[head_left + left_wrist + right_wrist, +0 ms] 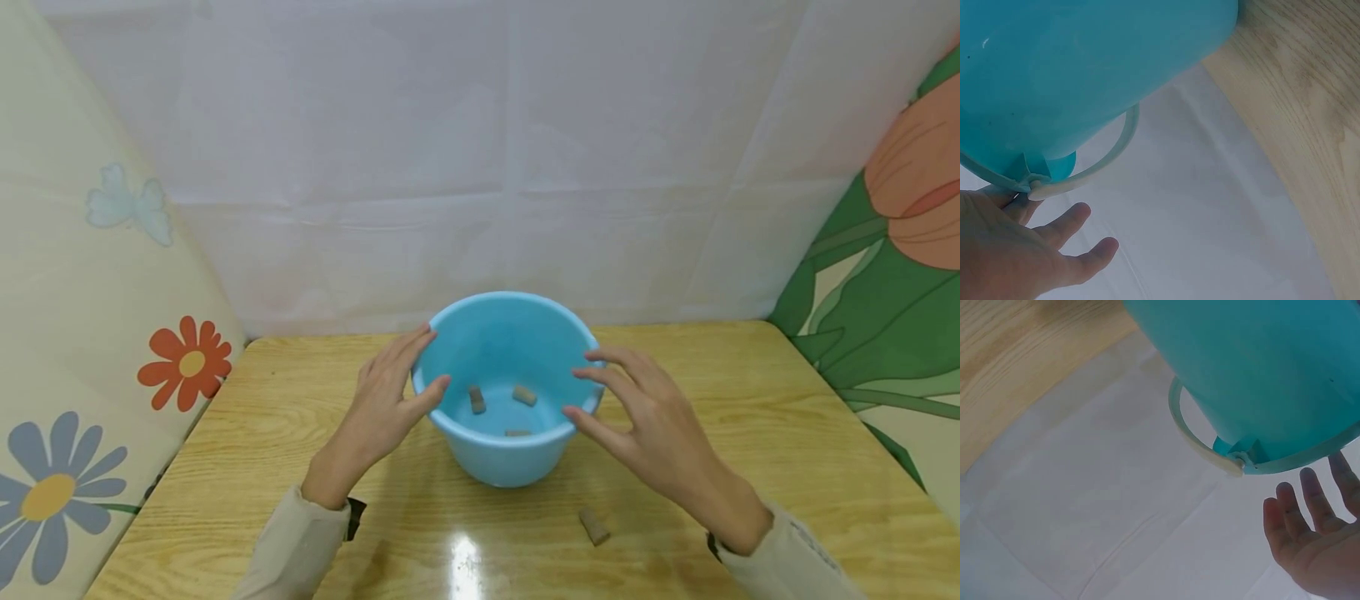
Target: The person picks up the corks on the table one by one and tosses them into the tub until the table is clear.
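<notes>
A light-blue plastic bucket (506, 462) stands on the wooden table. Inside, at its bottom, lie small brown cork-like pieces (524, 395), one of them partly hidden by the front rim. My left hand (382, 396) is at the left rim, its thumb overlapping the opening and its fingers extended along the edge. At the right rim is my right hand (652, 412), fingers spread and only loosely bent, fingertips right at the edge. A pale handle (1116, 147) hangs behind the bucket in the wrist views. Neither hand grips anything.
Another brown piece (594, 527) lies on the table (240, 467) in front of the bucket, toward the right. A white sheet (390, 167) hangs behind the table. Flower-printed panels (191, 362) stand along both sides.
</notes>
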{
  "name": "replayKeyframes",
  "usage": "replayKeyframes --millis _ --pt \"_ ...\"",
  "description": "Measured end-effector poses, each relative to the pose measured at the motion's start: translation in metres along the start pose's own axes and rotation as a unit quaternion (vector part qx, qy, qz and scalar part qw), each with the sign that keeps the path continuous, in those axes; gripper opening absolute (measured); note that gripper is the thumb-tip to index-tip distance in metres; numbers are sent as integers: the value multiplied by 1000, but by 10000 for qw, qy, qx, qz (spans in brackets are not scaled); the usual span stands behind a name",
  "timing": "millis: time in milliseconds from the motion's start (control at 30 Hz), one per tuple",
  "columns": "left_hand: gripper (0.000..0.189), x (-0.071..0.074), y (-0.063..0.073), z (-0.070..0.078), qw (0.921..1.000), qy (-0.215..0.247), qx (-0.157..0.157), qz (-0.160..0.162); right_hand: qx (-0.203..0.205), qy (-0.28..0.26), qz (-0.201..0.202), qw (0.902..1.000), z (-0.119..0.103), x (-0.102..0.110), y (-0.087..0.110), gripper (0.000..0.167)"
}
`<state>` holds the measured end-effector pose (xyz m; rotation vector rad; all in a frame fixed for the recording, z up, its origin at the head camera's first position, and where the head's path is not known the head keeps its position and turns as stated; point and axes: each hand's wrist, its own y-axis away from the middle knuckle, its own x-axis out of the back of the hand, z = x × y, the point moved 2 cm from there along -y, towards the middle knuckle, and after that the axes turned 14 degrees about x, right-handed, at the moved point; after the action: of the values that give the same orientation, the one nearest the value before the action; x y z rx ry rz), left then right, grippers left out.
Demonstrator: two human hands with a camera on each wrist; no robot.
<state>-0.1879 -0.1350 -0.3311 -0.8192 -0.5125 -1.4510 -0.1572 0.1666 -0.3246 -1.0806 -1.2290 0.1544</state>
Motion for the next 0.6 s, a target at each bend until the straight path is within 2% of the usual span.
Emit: replayKeyframes --millis 300,433,600 --pt "66 0 0 -1 10000 -2 36 -23 96 137 107 9998 -3 7 9 61" --pt "66 0 0 -1 10000 -2 38 -33 130 203 103 9997 -4 10 13 63" --pt "66 0 0 -1 10000 7 31 -45 15 87 -88 9999 -4 12 21 60"
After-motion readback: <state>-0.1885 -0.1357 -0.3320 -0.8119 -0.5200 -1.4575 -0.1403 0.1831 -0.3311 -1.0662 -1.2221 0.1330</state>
